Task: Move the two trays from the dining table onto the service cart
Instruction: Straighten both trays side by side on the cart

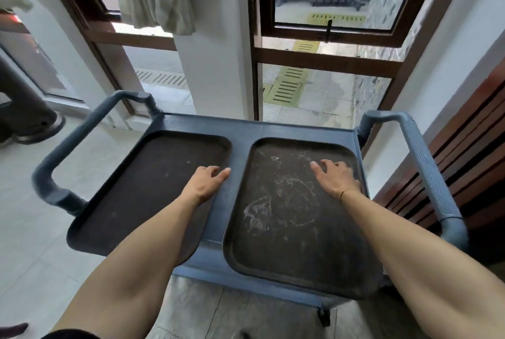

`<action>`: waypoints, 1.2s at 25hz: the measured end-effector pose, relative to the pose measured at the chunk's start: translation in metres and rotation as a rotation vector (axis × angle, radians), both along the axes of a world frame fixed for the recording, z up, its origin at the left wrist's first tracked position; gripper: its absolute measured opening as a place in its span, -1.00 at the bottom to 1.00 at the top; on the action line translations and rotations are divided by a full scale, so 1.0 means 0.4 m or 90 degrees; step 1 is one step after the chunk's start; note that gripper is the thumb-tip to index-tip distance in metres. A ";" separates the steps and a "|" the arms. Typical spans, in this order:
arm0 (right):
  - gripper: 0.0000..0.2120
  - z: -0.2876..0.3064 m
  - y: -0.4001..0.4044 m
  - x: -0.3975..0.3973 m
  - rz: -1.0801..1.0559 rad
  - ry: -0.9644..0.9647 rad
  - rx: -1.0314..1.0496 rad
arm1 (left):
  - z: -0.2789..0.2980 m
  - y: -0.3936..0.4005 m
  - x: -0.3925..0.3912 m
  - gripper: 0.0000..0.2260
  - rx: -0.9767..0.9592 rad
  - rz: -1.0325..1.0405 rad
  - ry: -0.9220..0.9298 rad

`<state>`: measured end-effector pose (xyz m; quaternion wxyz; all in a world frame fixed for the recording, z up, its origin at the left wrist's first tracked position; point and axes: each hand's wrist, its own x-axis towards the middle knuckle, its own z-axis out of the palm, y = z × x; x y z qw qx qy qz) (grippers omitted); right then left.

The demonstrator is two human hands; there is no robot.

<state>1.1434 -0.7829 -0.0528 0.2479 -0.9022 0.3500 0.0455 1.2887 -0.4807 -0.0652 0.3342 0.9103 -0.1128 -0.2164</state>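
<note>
Two dark brown trays lie side by side on top of the blue-grey service cart (240,130). The left tray (153,191) is plain; the right tray (287,218) has pale smears on its surface. My left hand (205,182) rests flat with fingers spread at the left tray's right rim, fingertips reaching the gap between the trays. Over the far right part of the right tray, my right hand (336,177) lies flat on it with fingers apart. Neither hand grips anything. The dining table is not in view.
The cart has a curved handle on the left (62,144) and a ribbed one on the right (426,172). Beyond it stand a white pillar (213,70) and brown-framed windows. A wooden slatted panel (464,163) is on the right. Someone's shoe (32,125) is at far left.
</note>
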 end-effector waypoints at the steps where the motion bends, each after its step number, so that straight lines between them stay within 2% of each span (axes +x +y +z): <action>1: -0.39 0.011 0.031 0.022 0.036 -0.002 -0.008 | 0.015 0.041 -0.005 -0.13 0.016 0.013 -0.011; 5: -0.37 0.053 0.167 0.101 0.185 -0.023 -0.021 | 0.078 0.203 -0.076 -0.29 0.069 0.089 -0.066; 10: -0.36 0.087 0.359 0.160 0.346 -0.041 -0.008 | 0.121 0.407 -0.155 -0.25 0.127 0.186 -0.113; 15: -0.35 0.100 0.516 0.188 0.439 -0.050 -0.037 | 0.107 0.547 -0.179 -0.31 0.168 0.214 -0.117; 23: -0.35 0.056 0.708 0.240 0.425 0.003 -0.061 | 0.051 0.721 -0.072 -0.25 0.211 0.116 -0.100; 30: -0.33 -0.013 0.847 0.225 0.434 0.089 -0.090 | -0.013 0.787 0.019 -0.15 0.312 -0.131 -0.111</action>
